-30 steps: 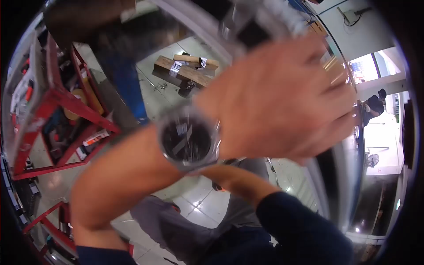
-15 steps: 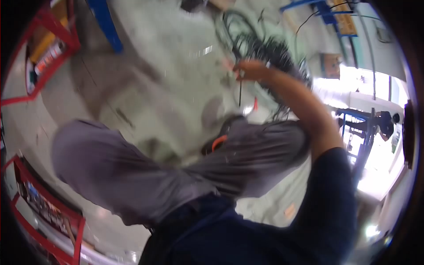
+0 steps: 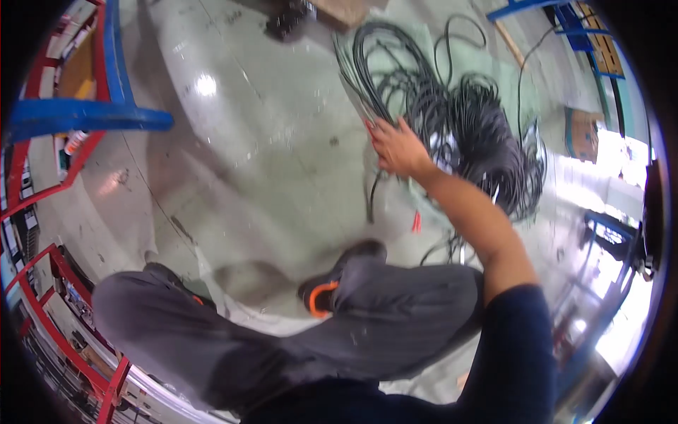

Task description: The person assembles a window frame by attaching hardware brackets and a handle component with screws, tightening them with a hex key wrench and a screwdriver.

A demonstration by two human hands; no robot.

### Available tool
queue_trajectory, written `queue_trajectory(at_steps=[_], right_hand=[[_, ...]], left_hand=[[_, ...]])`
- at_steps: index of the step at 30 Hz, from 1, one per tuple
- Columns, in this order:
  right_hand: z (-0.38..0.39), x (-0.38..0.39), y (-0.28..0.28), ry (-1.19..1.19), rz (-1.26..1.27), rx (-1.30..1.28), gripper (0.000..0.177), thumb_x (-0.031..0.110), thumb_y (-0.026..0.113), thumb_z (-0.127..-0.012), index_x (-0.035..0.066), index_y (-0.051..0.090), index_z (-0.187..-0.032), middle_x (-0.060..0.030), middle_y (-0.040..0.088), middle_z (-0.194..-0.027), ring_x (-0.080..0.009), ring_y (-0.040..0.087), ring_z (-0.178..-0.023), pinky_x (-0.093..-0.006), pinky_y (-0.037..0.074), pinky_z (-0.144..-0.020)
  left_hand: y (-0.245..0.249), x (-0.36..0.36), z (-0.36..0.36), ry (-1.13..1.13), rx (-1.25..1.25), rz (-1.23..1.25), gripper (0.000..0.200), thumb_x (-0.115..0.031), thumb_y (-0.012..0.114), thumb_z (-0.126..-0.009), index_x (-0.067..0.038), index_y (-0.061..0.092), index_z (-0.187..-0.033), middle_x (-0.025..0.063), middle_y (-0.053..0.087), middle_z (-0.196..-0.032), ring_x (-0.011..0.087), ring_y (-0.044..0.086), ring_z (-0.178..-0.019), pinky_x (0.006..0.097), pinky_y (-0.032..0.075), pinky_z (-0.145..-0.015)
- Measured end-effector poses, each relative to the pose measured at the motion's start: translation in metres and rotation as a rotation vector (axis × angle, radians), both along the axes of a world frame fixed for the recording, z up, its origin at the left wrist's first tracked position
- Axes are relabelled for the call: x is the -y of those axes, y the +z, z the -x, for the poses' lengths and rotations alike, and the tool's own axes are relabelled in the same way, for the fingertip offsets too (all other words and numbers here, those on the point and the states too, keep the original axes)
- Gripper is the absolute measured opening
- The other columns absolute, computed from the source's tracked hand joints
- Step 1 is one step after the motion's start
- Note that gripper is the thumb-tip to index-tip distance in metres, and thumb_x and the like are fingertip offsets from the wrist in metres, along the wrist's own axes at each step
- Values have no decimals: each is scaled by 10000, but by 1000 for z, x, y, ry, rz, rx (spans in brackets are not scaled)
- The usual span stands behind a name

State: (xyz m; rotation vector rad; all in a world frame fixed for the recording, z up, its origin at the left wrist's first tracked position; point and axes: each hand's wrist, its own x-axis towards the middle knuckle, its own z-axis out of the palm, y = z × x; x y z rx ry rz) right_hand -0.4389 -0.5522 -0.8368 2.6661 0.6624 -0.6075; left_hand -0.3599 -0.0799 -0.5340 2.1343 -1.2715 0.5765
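Observation:
My right hand reaches out over the floor at the left edge of a heap of black cables. Its fingers curl around strands of a black cable, whose short loose end hangs below the hand. The exact grip is partly hidden under the palm. Beyond the fingers, a looped coil of cable spreads out at the top of the heap. A small red object lies on the floor below my hand. My left hand is out of view.
My bent legs and dark shoes with orange trim take up the lower middle. Red metal racks and a blue bar stand at left. A cardboard box sits at right, and a dark object lies at the top.
My view has shifted, showing more of the cable heap. My right hand, blurred earlier, now rests lower in the frame beside the cables. The person at the right no longer shows clearly.

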Motion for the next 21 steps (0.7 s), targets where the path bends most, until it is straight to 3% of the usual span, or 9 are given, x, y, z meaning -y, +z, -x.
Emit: queue_trajectory(at_steps=[4,6,8,10,12,14,17,20,21], right_hand=[[48,106,-11,-112,-110,148,487,351,634,-891,175,682,-1342,-68,542,-1480,-250,308,-1517,-558,238,-1251],[74,168,-26,-137,0,149,447,387,675,-886,138,699,-1256,-92,548,-1415,-267,357,-1485,-515,232,-1264],[95,206,-38,-151,-200,256,325,333,669,-832,113,768,-1050,-105,660,-1253,-296,503,-1369,-497,303,-1236],[117,240,-35,-162,-30,205,391,313,592,-952,89,714,-1248,-107,628,-1383,-279,495,-1393,-470,303,-1243],[143,288,-53,-382,-38,236,536,297,446,-1060,214,426,-1590,1,542,-1522,-226,443,-1452,-488,246,-1269],[128,313,-47,-780,195,-241,589,354,497,-1019,252,419,-1594,-5,528,-1549,-236,469,-1439,-537,293,-1216],[96,346,-30,-994,149,-529,609,356,623,-908,159,515,-1474,-100,660,-1336,-307,656,-1220,-491,498,-1042],[-7,339,56,-746,-485,-246,397,222,756,-835,58,698,-1191,-161,738,-989,-333,726,-951,-418,567,-850],[-49,305,135,-719,-670,-50,331,162,781,-809,44,703,-1108,-145,723,-942,-320,708,-887,-400,560,-809]], left_hand=[[76,9,-34,208,179,-90,510,-356,721,-891,-104,589,-1314,121,568,-1336,305,502,-1318,498,351,-1174],[127,14,-48,330,310,-120,515,-360,721,-900,-108,583,-1327,124,562,-1348,310,496,-1331,504,343,-1185],[180,17,-66,444,443,-128,520,-363,720,-908,-111,577,-1340,127,557,-1361,314,489,-1343,509,335,-1197],[235,17,-79,530,590,-112,526,-367,720,-917,-115,570,-1353,129,551,-1373,319,483,-1356,515,327,-1208],[284,12,-83,591,730,-73,531,-370,720,-926,-118,564,-1366,132,546,-1386,323,476,-1369,521,318,-1219],[312,8,-88,614,820,-14,536,-374,720,-935,-121,558,-1379,135,541,-1398,327,470,-1381,527,310,-1231],[328,12,-104,548,822,113,545,-380,720,-948,-127,548,-1399,139,532,-1416,334,460,-1400,535,298,-1248],[321,19,-122,135,644,396,564,-393,702,-951,-104,539,-1408,146,534,-1412,351,446,-1409,561,263,-1263],[318,17,-127,-104,535,526,581,-402,685,-946,-78,537,-1405,150,542,-1395,364,439,-1405,580,235,-1266]])
